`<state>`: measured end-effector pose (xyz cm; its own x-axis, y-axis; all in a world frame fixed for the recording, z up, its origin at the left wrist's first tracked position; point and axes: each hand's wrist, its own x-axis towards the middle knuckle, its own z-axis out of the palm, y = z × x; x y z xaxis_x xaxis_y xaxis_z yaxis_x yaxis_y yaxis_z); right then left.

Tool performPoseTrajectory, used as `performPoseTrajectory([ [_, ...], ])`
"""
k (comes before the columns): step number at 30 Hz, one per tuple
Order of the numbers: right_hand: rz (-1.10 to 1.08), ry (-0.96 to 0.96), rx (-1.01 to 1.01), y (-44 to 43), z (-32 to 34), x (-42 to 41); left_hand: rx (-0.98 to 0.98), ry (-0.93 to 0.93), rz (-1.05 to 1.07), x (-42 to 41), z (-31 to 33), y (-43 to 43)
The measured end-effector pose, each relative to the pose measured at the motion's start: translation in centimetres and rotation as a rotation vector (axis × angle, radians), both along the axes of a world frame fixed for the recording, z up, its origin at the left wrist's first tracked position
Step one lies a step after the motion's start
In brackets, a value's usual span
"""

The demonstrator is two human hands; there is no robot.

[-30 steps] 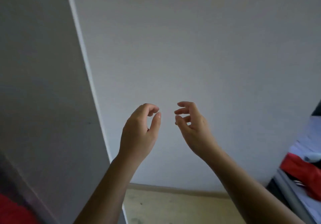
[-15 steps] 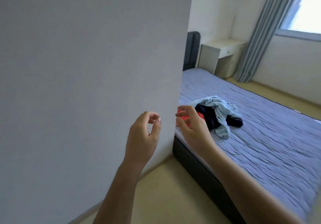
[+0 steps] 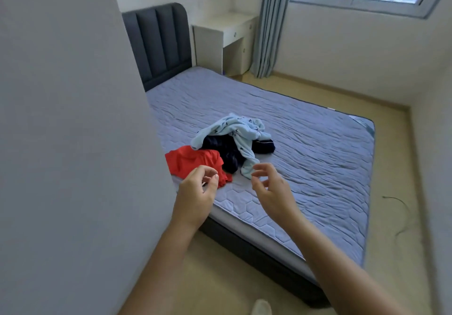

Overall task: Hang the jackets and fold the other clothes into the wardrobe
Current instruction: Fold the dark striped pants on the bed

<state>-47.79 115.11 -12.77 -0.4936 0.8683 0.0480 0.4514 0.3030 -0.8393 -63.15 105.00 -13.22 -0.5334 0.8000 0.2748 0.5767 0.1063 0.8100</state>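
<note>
The left hand (image 3: pixel 195 192) and right hand (image 3: pixel 271 190) float loosely curled, holding nothing. At their 12 o'clock the clothes pile (image 3: pixel 232 131) lies on the bed (image 3: pixel 318 163), the red garment (image 3: pixel 193 161) at its 8 o'clock.

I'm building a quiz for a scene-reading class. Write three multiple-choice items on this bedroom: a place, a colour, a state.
1. Where does the pile of clothes lie? A. On the desk. B. On the bed. C. On the floor.
2. What colour is the garment nearest the left hand? A. Red. B. Yellow. C. Green.
3. What do the left hand and the right hand hold? A. A hanger. B. A sock. C. Nothing.
Answers: 1 B, the pile rests on the quilted bed; 2 A, the red garment lies just beyond that hand's fingers; 3 C, both hover loosely curled, empty.
</note>
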Motion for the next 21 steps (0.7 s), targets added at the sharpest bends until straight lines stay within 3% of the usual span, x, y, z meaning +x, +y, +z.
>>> performPoseTrajectory([
  [11, 0.076, -0.241, -0.162, 23.4, -12.6, -8.8, -0.384, -0.013, 0.132, -8.4, -14.1, 21.4],
  [21, 0.164, -0.549, -0.162, 36.7, -38.7, -21.1, -0.804, 0.334, 0.065, -21.4, -38.7, 38.2],
])
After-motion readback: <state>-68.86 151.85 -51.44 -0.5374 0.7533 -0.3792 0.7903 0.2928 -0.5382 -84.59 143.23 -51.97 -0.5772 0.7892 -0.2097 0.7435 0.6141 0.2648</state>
